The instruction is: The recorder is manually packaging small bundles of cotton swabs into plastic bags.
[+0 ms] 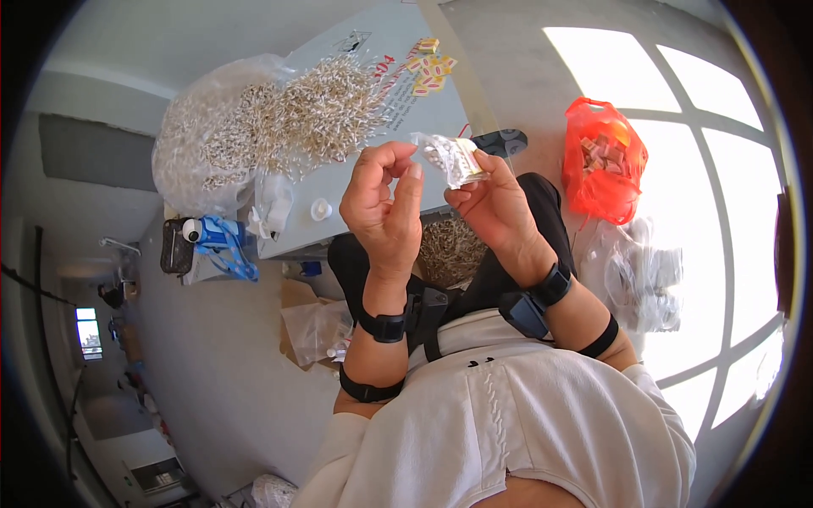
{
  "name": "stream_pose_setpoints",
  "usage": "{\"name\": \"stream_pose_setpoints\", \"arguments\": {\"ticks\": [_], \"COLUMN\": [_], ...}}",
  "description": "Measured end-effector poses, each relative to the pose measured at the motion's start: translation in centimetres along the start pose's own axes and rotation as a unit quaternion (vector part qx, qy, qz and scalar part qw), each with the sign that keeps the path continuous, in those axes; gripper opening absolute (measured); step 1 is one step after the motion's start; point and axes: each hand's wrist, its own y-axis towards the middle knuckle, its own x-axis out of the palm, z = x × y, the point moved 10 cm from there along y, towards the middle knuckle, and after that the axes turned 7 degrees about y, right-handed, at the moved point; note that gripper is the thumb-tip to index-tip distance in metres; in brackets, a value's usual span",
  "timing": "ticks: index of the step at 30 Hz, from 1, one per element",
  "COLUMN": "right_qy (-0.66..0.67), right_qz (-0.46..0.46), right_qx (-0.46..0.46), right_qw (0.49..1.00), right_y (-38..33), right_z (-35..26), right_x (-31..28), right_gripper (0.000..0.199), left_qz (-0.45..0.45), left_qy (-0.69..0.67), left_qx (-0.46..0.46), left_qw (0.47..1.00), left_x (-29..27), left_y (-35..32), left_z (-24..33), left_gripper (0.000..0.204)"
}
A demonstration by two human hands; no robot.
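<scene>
A small clear bag of cotton swabs point(449, 159), with a pale printed card at its right side, is held up over the near edge of the work surface. My right hand point(500, 212) pinches it by its right end between thumb and fingers. Beside the bag's left corner is my left hand point(383, 207), its fingers curled and a small gap between thumb and forefinger. Whether a fingertip touches the plastic I cannot tell. Beyond my hands spreads a large heap of loose cotton swabs point(326, 106), spilling from a big clear plastic bag point(190, 140).
Small yellow printed cards point(432, 72) lie at the surface's far right. A white cap point(321, 209) and a blue-and-white bottle point(216, 233) are left. On the floor stand a red plastic bag point(597, 190), clear bags point(639, 271) and a cardboard box point(296, 326). More swabs point(449, 250) show between my knees.
</scene>
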Motion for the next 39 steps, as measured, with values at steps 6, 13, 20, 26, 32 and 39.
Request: {"name": "stream_pose_setpoints", "arguments": {"ticks": [6, 13, 20, 26, 32, 39], "right_qy": [0.021, -0.006, -0.015, -0.037, -0.216, -0.393], "right_qz": [-0.010, 0.037, 0.044, 0.038, -0.001, -0.058], "right_qx": [0.026, 0.014, 0.006, -0.023, -0.185, -0.335], "right_qw": [0.999, 0.999, 0.999, 0.998, 0.959, 0.855], "right_y": [0.0, -0.1, -0.2, -0.3, -1.4, -5.1], "right_z": [0.6, 0.7, 0.5, -0.2, -3.3, -4.6], "right_x": [0.1, -0.3, -0.3, 0.0, 2.6, 8.4], "right_gripper": [0.024, 0.025, 0.026, 0.018, 0.013, 0.021], "left_qz": [0.000, 0.010, 0.011, -0.004, 0.028, 0.015], "left_qy": [0.041, 0.071, 0.074, 0.077, 0.007, -0.250], "left_qx": [0.034, 0.053, 0.063, 0.081, -0.015, -0.117], "left_qw": [0.999, 0.996, 0.995, 0.994, 0.999, 0.961], "left_x": [0.3, 0.4, 0.4, 0.6, -0.3, -0.1], "left_y": [0.2, 0.4, 0.5, 0.4, 0.2, 0.4], "left_z": [0.7, 1.3, 1.8, 2.0, -0.7, -3.0], "left_gripper": [0.014, 0.007, 0.008, 0.009, 0.007, 0.009]}}
